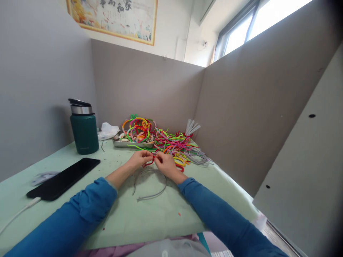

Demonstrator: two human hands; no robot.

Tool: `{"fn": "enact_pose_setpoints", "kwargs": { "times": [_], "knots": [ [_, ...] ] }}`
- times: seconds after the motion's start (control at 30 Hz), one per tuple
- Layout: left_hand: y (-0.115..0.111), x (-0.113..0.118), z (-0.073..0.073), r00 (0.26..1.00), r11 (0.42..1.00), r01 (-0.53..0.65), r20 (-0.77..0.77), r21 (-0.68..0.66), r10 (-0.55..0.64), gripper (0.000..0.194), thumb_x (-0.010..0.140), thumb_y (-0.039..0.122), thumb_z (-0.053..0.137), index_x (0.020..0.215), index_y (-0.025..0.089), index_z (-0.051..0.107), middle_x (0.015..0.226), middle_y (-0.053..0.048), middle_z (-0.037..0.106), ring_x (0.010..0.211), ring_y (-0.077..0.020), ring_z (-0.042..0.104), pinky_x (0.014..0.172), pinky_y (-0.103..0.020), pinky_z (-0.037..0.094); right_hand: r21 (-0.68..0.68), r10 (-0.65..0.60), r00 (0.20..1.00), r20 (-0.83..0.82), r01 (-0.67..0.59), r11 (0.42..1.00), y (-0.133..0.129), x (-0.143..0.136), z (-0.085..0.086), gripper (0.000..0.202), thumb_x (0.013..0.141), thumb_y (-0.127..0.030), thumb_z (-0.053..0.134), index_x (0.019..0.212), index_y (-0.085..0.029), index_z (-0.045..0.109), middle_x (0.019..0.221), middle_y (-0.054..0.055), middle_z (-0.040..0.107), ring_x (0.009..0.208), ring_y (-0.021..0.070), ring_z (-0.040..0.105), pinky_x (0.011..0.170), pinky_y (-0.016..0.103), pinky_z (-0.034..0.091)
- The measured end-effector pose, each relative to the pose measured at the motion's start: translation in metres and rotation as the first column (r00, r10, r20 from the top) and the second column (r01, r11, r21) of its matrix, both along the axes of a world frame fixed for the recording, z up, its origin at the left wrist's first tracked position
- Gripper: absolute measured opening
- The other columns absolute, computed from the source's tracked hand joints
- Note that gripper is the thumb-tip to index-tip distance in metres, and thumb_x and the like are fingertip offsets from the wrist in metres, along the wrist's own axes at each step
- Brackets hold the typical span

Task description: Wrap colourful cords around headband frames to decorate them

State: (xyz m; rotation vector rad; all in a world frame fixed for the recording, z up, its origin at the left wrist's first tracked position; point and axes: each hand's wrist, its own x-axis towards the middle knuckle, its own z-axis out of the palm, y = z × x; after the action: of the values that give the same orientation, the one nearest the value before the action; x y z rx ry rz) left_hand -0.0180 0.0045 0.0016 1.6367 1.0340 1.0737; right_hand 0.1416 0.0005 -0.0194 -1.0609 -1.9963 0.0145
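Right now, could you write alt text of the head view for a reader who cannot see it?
The left hand and right hand pinch a red fuzzy strip over a green table, near a thin grey band. Beyond are a metal tray with colourful hoops and a pile of bright strips; at left, a teal bottle and a black phone.

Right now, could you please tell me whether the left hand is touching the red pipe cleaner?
Touching: the head view shows the left hand gripping the red pipe cleaner, with no gap between them.
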Motion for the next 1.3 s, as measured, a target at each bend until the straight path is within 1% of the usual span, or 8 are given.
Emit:
{"fn": "enact_pose_setpoints", "kwargs": {
  "times": [0.23,0.4,0.57,0.7,0.83,1.0,1.1,1.3],
  "knots": [
    [0.001,-0.001,-0.001,0.999,1.0,-0.001,-0.032,-0.002,0.0,0.029,0.061,0.036,0.066,0.077,0.014,0.057,0.058,0.004,0.054,0.038,-0.0035,0.035,0.036,-0.019,0.028,0.02,-0.007,1.0,0.029,0.007,1.0,-0.004,0.0,0.002,0.016,0.083,-0.023,0.045,0.078,-0.019,0.06,0.068,0.0,0.062,0.061,0.0114,0.052,0.058,0.021,0.032],
    [-0.007,0.0,0.003,0.993,0.986,0.067,0.11,-0.151,-0.05,0.027,0.065,0.033,0.066,0.081,0.016,0.051,0.043,0.011,0.038,0.031,-0.0018,0.024,0.033,-0.017,0.023,0.043,0.017,0.999,0.037,-0.019,0.999,-0.004,0.0,0.004,0.016,0.085,-0.024,0.046,0.083,-0.02,0.062,0.076,0.001,0.064,0.068,0.0119,0.055,0.063,0.021,0.035],
    [-0.006,0.0,0.001,0.973,0.96,0.161,0.197,-0.228,-0.116,0.026,0.065,0.026,0.066,0.081,0.016,0.049,0.057,0.004,0.056,0.041,-0.0075,0.049,0.037,-0.019,0.037,0.045,0.019,0.999,0.049,-0.021,0.999,-0.003,0.001,0.002,0.016,0.085,-0.024,0.048,0.082,-0.021,0.064,0.08,0.002,0.064,0.073,0.0122,0.055,0.066,0.021,0.036],
    [-0.004,0.0,0.0,0.961,0.939,0.186,0.254,-0.288,-0.112,0.022,0.067,0.022,0.065,0.083,0.015,0.051,0.055,0.003,0.057,0.04,-0.0083,0.051,0.039,-0.02,0.041,0.032,0.026,0.999,0.024,-0.027,0.999,-0.001,0.0,0.0,0.016,0.084,-0.024,0.05,0.085,-0.022,0.066,0.081,0.002,0.064,0.074,0.0128,0.056,0.068,0.022,0.038],
    [-0.006,0.002,0.002,0.96,0.908,0.22,0.245,-0.357,-0.136,0.016,0.069,0.021,0.063,0.079,0.011,0.055,0.066,-0.006,0.064,0.059,-0.0136,0.062,0.054,-0.025,0.05,0.015,0.02,1.0,-0.017,-0.019,1.0,0.002,-0.001,-0.001,0.016,0.083,-0.023,0.051,0.086,-0.022,0.066,0.084,0.002,0.065,0.075,0.0128,0.056,0.068,0.022,0.038],
    [-0.002,0.003,-0.001,0.999,0.981,0.044,0.034,-0.188,-0.038,0.023,0.066,0.034,0.064,0.069,0.013,0.055,0.06,-0.002,0.06,0.049,-0.0106,0.056,0.05,-0.024,0.045,-0.125,-0.019,0.995,-0.1,0.006,0.992,0.005,-0.001,0.0,0.018,0.083,-0.03,0.05,0.08,-0.02,0.065,0.068,0.0,0.065,0.062,0.0119,0.056,0.058,0.021,0.038],
    [0.004,0.001,-0.006,0.996,0.999,-0.009,-0.088,-0.042,0.005,0.021,0.066,0.035,0.06,0.065,0.014,0.054,0.054,0.003,0.053,0.041,-0.0081,0.048,0.043,-0.021,0.038,-0.284,0.023,0.982,-0.187,-0.076,0.956,0.009,-0.001,-0.001,0.02,0.081,-0.031,0.051,0.072,-0.018,0.062,0.062,0.0,0.064,0.055,0.0103,0.054,0.053,0.019,0.037],
    [0.011,-0.002,-0.008,0.956,0.98,-0.051,-0.273,0.193,0.103,0.016,0.068,0.031,0.053,0.062,0.017,0.056,0.051,0.004,0.048,0.043,-0.0079,0.04,0.043,-0.019,0.029,-0.576,0.093,0.886,-0.455,-0.372,0.728,0.01,-0.003,-0.004,0.028,0.083,-0.038,0.044,0.07,-0.016,0.054,0.057,-0.001,0.058,0.038,0.0055,0.041,0.038,0.017,0.029]
  ]
}}
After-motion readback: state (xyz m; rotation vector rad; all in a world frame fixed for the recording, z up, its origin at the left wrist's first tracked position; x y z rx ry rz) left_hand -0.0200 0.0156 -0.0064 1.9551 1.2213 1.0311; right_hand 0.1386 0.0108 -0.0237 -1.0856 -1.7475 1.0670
